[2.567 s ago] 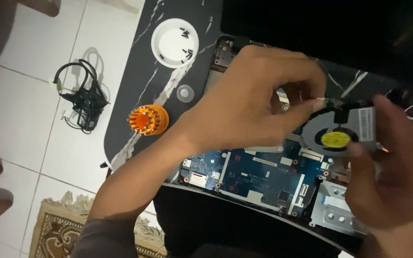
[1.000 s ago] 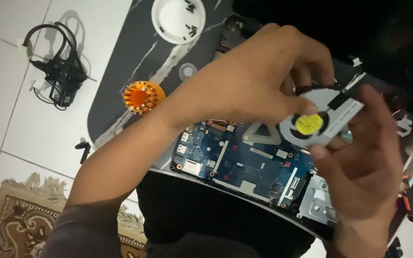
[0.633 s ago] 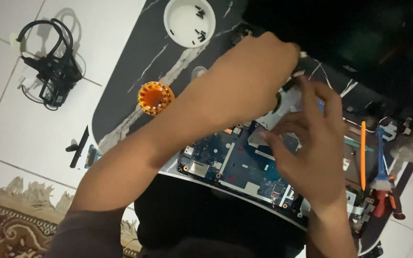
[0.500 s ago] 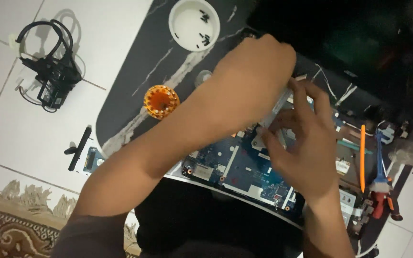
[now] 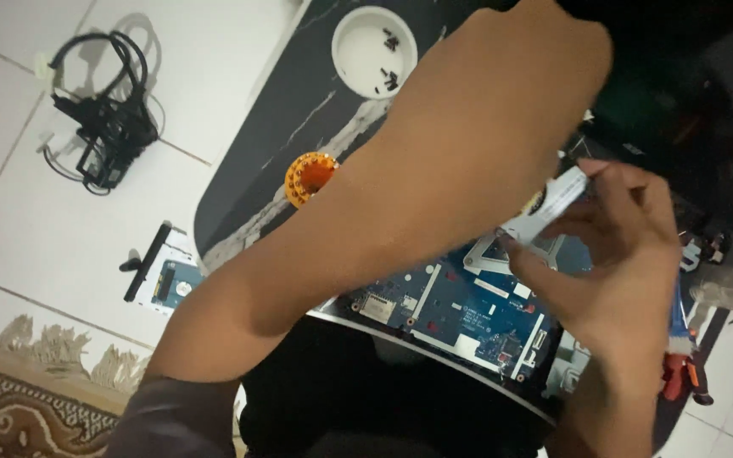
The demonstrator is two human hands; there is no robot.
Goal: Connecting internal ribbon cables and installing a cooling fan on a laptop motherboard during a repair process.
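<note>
Pinched between the thumb and fingers of the right hand [image 5: 629,271] is a flat silver-white part [image 5: 546,206], probably a laptop fan seen nearly edge-on. Its long axis runs from lower left up to upper right, and it hangs just above the blue circuit board [image 5: 460,309]. The left hand [image 5: 511,93] reaches across in front, nearer to the camera; its fingers are hidden, so I cannot tell its grip. An orange round holder [image 5: 309,176] and a white bowl [image 5: 351,34] with dark screws lie well apart, to the left.

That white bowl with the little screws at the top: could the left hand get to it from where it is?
Probably yes. The left hand sits right beside the white bowl on the dark tabletop, with nothing standing between them. The right hand holds a small white part over the blue circuit board.
</note>
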